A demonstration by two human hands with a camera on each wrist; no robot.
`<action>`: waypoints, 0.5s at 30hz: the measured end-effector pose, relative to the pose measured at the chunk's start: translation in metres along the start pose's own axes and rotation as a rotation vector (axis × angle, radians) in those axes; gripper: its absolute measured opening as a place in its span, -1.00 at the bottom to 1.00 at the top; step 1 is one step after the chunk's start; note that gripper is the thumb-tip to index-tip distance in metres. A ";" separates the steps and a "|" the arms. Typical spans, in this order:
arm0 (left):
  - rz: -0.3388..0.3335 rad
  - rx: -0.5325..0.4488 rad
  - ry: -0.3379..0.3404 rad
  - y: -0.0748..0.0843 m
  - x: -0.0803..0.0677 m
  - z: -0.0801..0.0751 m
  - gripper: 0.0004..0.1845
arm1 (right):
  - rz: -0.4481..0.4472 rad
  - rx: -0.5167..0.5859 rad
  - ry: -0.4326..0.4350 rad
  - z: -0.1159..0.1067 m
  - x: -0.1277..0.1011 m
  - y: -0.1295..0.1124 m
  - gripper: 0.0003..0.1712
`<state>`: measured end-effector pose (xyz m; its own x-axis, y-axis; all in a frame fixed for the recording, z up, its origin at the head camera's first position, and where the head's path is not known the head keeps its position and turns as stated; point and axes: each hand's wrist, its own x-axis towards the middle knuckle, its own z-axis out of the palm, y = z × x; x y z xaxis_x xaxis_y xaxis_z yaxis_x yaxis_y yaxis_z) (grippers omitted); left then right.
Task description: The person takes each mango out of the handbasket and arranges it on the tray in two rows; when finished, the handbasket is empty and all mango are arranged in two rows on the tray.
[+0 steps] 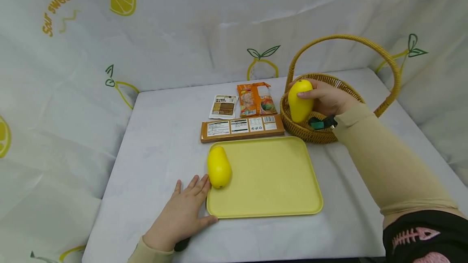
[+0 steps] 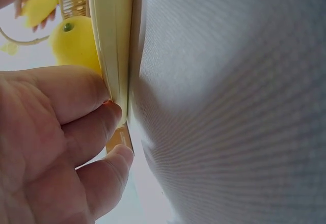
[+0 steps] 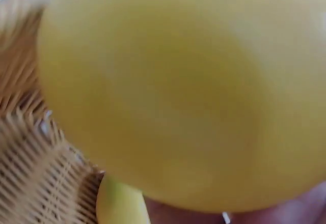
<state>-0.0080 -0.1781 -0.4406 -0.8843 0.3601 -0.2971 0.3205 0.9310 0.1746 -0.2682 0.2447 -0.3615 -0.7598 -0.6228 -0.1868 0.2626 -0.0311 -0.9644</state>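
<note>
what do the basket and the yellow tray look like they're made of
Basket: woven wicker or rattan, tan, going by the visible strand weave and twisted hoop handle. Tray: probably plastic, matte pale yellow, with a smooth, seamless surface and rounded moulded rim.

Up close, the right wrist view is a blur: the mango [image 3: 188, 91] fills it, hiding the right hand [image 1: 329, 98] and most of the basket [image 3: 30, 178].

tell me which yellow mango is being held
The mango over the basket: the right hand grips it above the wicker basket. The other mango lies on the tray.
</note>
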 end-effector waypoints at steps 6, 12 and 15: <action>-0.001 -0.001 0.004 0.000 -0.001 0.000 0.11 | -0.118 0.298 -0.199 0.003 -0.008 0.003 -0.66; 0.007 -0.001 0.017 0.000 -0.001 0.001 0.10 | -0.213 0.473 -0.285 0.015 -0.015 0.013 -0.62; 0.006 -0.002 0.021 0.001 -0.001 0.000 0.10 | -0.241 0.564 -0.330 0.022 -0.018 0.018 -0.58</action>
<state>-0.0066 -0.1779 -0.4399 -0.8891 0.3648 -0.2764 0.3254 0.9285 0.1788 -0.2366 0.2380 -0.3716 -0.6389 -0.7497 0.1728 0.4463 -0.5441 -0.7105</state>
